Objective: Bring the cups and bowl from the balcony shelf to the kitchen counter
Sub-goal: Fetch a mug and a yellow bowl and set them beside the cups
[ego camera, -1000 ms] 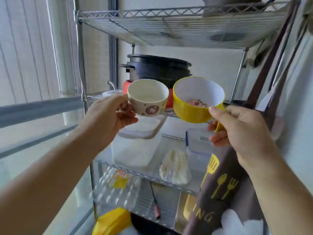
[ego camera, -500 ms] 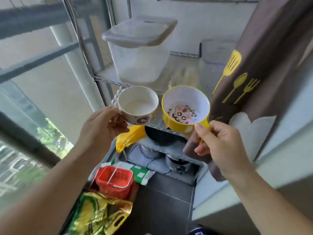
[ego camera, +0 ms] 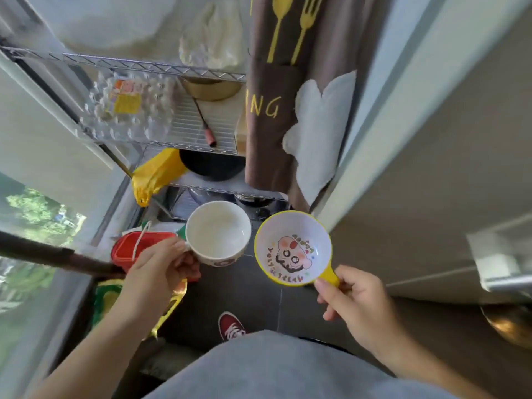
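Observation:
My left hand [ego camera: 157, 269] grips the handle of a cream cup [ego camera: 218, 233] with a small cartoon print on its side. The cup is upright and looks empty. My right hand [ego camera: 355, 300] pinches the short yellow handle of a yellow cup [ego camera: 293, 248] with a white inside and a cartoon face at its bottom. Both cups hang side by side over the dark floor, clear of the wire shelf [ego camera: 144, 64]. No bowl shows in this view.
The wire shelf holds an egg carton [ego camera: 129, 110], a screwdriver [ego camera: 205, 125] and a dark pan [ego camera: 211, 168]. A brown apron [ego camera: 273, 110] hangs at its right. A red basket [ego camera: 135, 249] and bags sit on the floor at left. A pale wall [ego camera: 403, 139] stands right.
The view has tipped down toward the floor. Both hands have drawn the two cups back and lower, away from the shelf, with my foot and lap now showing.

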Motion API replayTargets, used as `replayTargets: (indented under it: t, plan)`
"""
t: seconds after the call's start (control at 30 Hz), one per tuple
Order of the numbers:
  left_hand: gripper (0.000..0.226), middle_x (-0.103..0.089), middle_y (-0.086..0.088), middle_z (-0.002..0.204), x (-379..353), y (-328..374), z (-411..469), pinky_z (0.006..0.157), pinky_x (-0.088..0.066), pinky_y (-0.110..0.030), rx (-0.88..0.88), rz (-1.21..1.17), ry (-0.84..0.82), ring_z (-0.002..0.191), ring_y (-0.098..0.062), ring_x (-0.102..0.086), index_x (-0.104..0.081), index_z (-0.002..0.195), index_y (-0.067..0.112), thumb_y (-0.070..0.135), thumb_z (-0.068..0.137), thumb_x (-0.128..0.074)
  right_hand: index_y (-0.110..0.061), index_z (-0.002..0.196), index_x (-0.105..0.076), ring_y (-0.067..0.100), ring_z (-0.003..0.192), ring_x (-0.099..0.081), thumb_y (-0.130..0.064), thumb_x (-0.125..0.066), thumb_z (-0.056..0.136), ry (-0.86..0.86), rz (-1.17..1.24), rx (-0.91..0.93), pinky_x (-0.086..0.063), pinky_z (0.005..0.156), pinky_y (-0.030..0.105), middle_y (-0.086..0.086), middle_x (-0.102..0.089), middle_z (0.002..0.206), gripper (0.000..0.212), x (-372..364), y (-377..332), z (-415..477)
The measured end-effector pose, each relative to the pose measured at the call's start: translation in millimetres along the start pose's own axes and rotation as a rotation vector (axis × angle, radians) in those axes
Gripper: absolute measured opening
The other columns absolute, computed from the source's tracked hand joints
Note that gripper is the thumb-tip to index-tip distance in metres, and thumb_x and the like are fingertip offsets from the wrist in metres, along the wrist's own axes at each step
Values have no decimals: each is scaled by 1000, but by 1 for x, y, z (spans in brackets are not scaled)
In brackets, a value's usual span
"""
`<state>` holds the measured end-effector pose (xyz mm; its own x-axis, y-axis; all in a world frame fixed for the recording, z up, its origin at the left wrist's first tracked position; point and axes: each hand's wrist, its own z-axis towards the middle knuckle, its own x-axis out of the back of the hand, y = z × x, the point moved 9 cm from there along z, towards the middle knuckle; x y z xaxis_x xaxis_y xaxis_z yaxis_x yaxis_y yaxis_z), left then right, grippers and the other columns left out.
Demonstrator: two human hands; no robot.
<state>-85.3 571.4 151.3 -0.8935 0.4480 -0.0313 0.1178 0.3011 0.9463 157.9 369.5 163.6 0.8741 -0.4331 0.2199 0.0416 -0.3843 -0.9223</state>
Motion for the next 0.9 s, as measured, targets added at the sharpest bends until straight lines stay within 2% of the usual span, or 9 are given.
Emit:
replayTargets:
  t: [0.13,0.23,0.37,0.5,0.57,0.67,0.7,0.8,0.9]
  plan:
    - [25,-54,-21,69,-19,-16,-10,53,-54,-23,88,-97,-29,59,-23,-60,-61,76,-9,2,92,-46,-6,66,-59,14,46,-63,-10,-67,88,-4,-28,-21,-48,50,20,19,-63,67,23,11,23,-12]
    - [28,-50,-20,71,-71,-25,-13,54,-53,-25,117,-56,-157,61,-25,-53,-47,79,-21,3,92,-46,-2,66,-59,15,45,-63,-7,-67,88,87,10,-41,-46,49,23,21,-62,68,24,51,45,-33]
    - [28,-50,-17,68,-141,-32,-22,55,-48,-22,128,62,-334,63,-23,-51,-52,71,-10,6,92,-46,2,68,-59,14,44,-62,-6,-66,88,231,45,-118,-42,48,25,19,-64,68,23,99,83,-78]
    - [31,-58,-11,60,-210,-51,-25,63,-42,-34,138,140,-478,60,-20,-53,-65,62,9,10,89,-50,0,68,-61,14,44,-61,-11,-66,87,434,112,-210,-45,48,26,19,-65,63,23,140,119,-129]
    - [27,-59,-13,62,-242,-58,-29,62,-48,-29,150,143,-555,61,-21,-56,-68,63,8,16,85,-54,-3,67,-61,18,46,-59,-14,-66,87,534,112,-256,-45,52,31,25,-63,64,24,153,131,-153]
    - [30,-60,-11,62,-298,-72,-39,59,-52,-22,180,156,-725,61,-19,-58,-67,67,7,17,89,-51,-1,66,-61,35,51,-55,-17,-67,87,718,125,-333,-47,54,44,26,-62,65,27,174,150,-194]
    - [31,-59,-11,62,-319,-75,-45,59,-52,-22,179,182,-793,61,-19,-58,-65,67,4,17,90,-49,-2,66,-63,33,50,-57,-18,-67,87,785,145,-366,-48,54,45,23,-63,63,27,178,157,-209]
    - [32,-56,-12,62,-376,-89,-62,60,-52,-25,206,215,-951,62,-23,-57,-55,70,-9,17,88,-51,-12,63,-66,13,42,-61,-18,-67,88,1006,297,-411,-50,45,21,10,-68,57,26,184,175,-254]
    - [38,-59,-8,59,-428,-106,-85,59,-55,-25,232,292,-1106,59,-20,-60,-59,61,4,8,96,-44,-15,66,-67,13,46,-65,-23,-66,89,1199,383,-476,-52,45,17,4,-71,61,24,178,195,-296]
